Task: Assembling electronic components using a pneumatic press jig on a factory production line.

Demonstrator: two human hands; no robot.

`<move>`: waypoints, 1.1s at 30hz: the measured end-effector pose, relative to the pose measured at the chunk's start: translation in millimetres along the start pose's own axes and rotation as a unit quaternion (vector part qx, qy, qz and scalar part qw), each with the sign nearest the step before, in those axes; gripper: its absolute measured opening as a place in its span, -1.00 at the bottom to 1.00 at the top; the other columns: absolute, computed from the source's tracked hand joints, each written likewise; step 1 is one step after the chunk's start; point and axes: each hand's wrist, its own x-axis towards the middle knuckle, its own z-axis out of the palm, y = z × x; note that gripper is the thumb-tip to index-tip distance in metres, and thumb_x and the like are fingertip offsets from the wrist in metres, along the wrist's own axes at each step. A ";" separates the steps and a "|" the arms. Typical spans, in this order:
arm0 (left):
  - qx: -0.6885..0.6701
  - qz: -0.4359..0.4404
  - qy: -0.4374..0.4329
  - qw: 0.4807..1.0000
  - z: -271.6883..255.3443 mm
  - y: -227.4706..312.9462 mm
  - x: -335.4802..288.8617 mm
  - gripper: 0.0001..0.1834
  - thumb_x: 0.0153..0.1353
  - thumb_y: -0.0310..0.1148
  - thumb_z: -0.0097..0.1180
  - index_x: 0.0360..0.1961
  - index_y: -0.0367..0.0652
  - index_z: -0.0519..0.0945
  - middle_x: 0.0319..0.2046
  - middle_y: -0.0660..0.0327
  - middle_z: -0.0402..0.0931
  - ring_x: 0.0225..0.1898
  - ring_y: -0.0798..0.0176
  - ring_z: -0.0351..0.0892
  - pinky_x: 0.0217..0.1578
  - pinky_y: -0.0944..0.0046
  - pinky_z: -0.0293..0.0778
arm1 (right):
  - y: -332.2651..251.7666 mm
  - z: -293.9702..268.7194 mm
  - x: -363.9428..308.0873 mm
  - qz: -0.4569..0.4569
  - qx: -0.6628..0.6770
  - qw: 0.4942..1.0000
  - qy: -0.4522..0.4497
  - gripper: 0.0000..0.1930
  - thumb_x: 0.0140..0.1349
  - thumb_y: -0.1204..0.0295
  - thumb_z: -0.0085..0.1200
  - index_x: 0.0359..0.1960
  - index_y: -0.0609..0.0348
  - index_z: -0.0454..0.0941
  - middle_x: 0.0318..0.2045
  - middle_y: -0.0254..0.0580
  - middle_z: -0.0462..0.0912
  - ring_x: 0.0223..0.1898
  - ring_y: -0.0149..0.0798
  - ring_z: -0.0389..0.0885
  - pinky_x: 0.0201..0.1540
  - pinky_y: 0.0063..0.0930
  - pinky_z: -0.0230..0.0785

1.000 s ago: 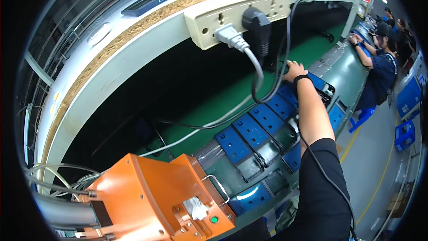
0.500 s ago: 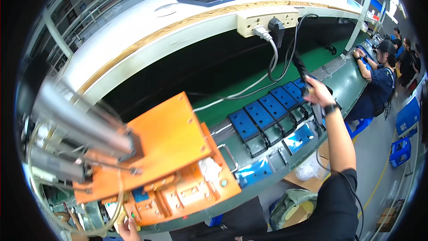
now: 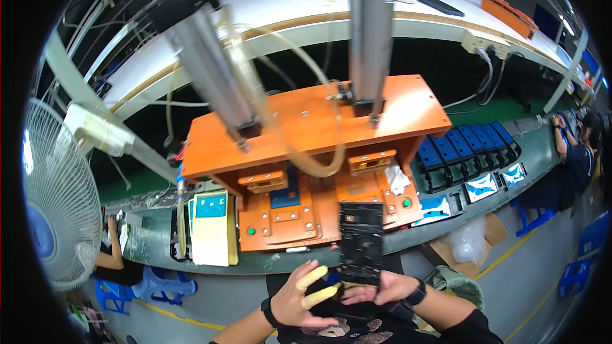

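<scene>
My right hand (image 3: 390,288) grips the lower end of a black rectangular plastic frame (image 3: 361,239), held upright in front of the orange press fixture (image 3: 306,134). Just left of it, my left hand (image 3: 305,298) is open, fingers spread, with pale yellow cots on two fingers; whether it touches the frame's lower edge I cannot tell. Inside the fixture's left bay lies a blue panel (image 3: 284,190). A crumpled white tissue (image 3: 397,180) sits at the right bay. Two metal cylinders (image 3: 371,32) with a clear hose (image 3: 319,167) rise above the fixture.
Blue panels with black frames (image 3: 468,143) stand in a row on the green bench, with blue-and-white film pieces (image 3: 481,186) before them. Yellow sheets (image 3: 210,239) lie left of the fixture, near a fan (image 3: 60,197). Co-workers sit at both sides; a cardboard box (image 3: 491,232) is below.
The view has swung left. My right hand has come back from the row of blue panels and now holds the black frame before me. My left hand has left the fixture's front left corner.
</scene>
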 end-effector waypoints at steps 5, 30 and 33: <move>0.074 -0.017 -0.014 0.997 -29.9 -30.4 -1.7 -0.09 -0.18 -0.06 0.51 0.21 -0.13 0.40 0.20 0.02 0.40 0.25 -0.23 0.35 0.17 -0.18 0.32 | 8.6 -16.6 73.7 0.028 0.015 0.997 -0.064 -0.20 0.24 0.44 0.22 0.44 0.19 0.00 0.36 0.04 0.25 0.37 -0.03 0.26 0.44 0.05 0.00; 0.150 -0.082 -0.111 0.979 -117.9 -112.6 39.9 -0.21 -0.09 -0.03 0.44 0.15 -0.19 0.48 0.11 0.04 0.45 0.12 -0.06 0.45 0.13 0.06 0.34 | 42.5 -34.0 66.3 0.110 -0.310 0.940 0.096 -0.46 0.38 0.42 0.04 0.36 0.22 0.22 0.17 -0.16 0.46 0.12 -0.33 0.46 0.18 -0.43 0.30; 0.178 -0.056 0.027 0.982 -120.1 -118.3 -8.4 -0.25 -0.08 -0.13 0.43 0.15 -0.22 0.49 0.08 0.01 0.47 0.10 -0.10 0.45 0.12 0.04 0.35 | 42.1 -25.7 73.1 0.128 -0.370 0.915 0.092 -0.44 0.35 0.46 0.10 0.35 0.22 0.23 0.17 -0.15 0.47 0.11 -0.32 0.47 0.16 -0.45 0.31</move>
